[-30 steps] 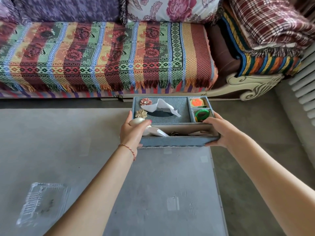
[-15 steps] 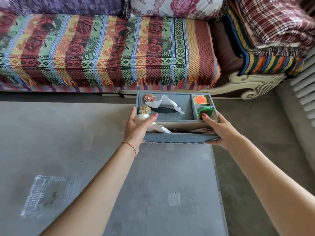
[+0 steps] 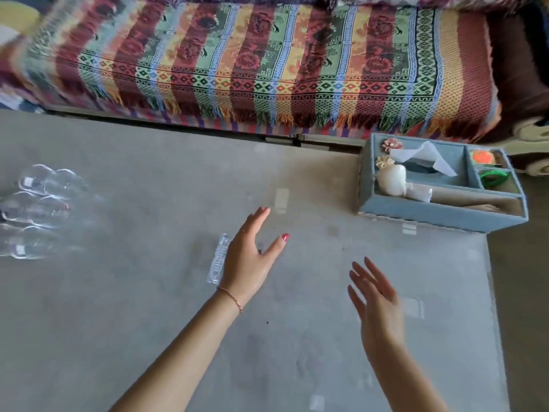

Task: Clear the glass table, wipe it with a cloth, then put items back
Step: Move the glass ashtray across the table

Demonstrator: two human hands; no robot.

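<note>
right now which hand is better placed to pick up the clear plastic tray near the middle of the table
Left. The left hand is open and hovers right over the clear plastic tray. The right hand is also open but sits farther toward the table's right side, away from it.

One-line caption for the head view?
Both hands, left and right, hover open over the glass table; blue organizer sits at its far right corner.
</note>
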